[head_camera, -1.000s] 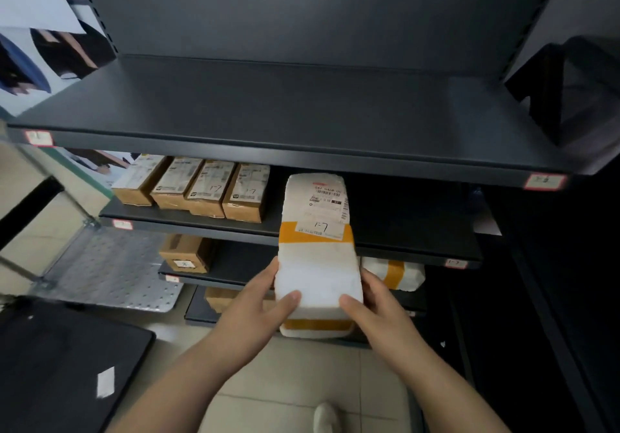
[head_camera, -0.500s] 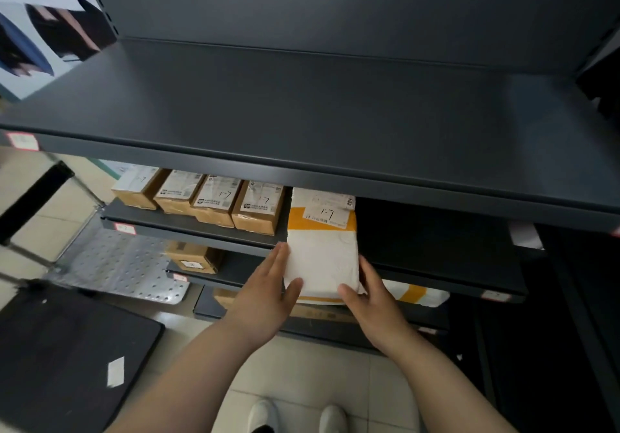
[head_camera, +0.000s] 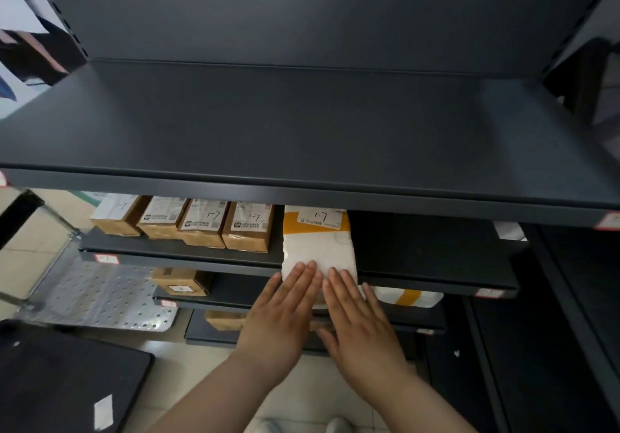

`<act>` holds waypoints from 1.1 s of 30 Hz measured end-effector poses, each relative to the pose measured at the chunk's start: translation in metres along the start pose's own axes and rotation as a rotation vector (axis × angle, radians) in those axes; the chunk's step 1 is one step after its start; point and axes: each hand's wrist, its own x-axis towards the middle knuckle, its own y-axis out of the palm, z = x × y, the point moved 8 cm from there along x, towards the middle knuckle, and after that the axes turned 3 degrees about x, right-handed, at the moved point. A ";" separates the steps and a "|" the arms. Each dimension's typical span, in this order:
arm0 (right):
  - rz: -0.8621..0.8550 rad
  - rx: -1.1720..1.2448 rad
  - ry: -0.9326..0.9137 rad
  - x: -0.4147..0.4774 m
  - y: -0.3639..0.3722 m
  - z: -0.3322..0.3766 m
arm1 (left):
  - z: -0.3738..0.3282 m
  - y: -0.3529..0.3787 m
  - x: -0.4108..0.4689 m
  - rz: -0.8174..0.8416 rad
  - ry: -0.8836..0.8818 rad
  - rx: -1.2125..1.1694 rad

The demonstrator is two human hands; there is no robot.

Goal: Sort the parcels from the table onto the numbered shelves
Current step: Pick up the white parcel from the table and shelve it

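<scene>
- Fingers (head_camera: 303,276) of left hand (head_camera: 281,315) and right hand (head_camera: 362,327) lie straight, flat against the near end of the parcel (head_camera: 318,244); nothing gripped.
- Parcel, white with orange tape and marked "1-7", lies on the second shelf (head_camera: 436,258), just beside four boxes (head_camera: 248,227) bearing the same mark; its near end overhangs the shelf lip.
- Step judged: seating this parcel, nearly done.
- Next move calls for a short level push until the end clears the lip, then withdrawal of both hands to fetch another parcel.
</scene>
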 end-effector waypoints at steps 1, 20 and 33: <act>0.000 -0.013 0.008 0.005 0.001 0.000 | 0.004 0.002 0.003 0.020 0.014 0.001; 0.090 0.008 -0.041 0.109 -0.015 0.008 | 0.084 -0.007 0.081 0.216 -0.025 0.146; 0.122 0.071 0.075 0.032 0.011 -0.002 | 0.051 -0.002 0.010 -0.031 -0.137 0.055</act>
